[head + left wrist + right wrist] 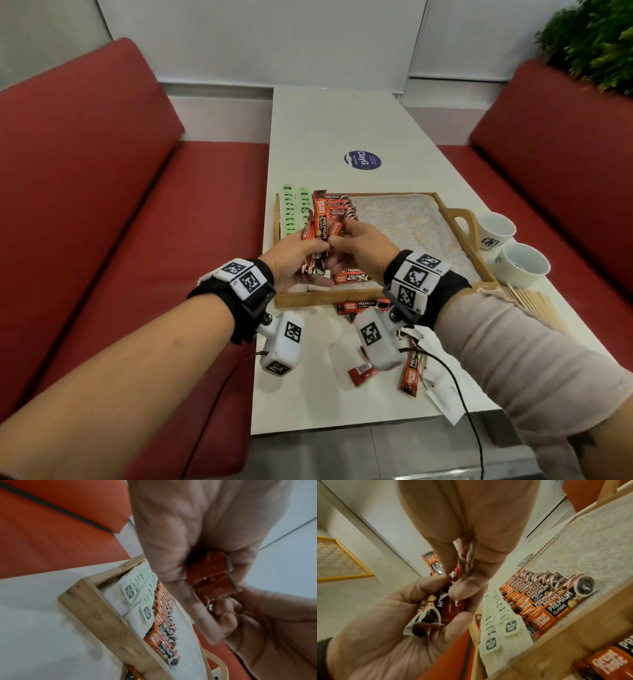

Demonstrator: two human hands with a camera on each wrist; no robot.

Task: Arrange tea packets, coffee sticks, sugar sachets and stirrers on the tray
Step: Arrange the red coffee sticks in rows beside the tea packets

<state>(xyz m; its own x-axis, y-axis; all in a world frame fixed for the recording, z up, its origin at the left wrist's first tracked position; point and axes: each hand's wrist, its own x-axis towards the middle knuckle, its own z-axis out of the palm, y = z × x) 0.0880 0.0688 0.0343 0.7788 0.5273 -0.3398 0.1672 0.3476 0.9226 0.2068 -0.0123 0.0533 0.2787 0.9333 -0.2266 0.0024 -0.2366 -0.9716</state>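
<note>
Fingers [310,245] — both hands gripping coffee sticks [320,226], above tray [455,219]

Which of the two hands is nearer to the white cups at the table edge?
Right. The right hand is above the tray's near part, on the side where the white cups stand beyond the rim. The left hand is farther off, over the tray's opposite side.

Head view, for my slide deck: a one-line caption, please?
Both hands sort coffee sticks above the wooden tray.
</note>
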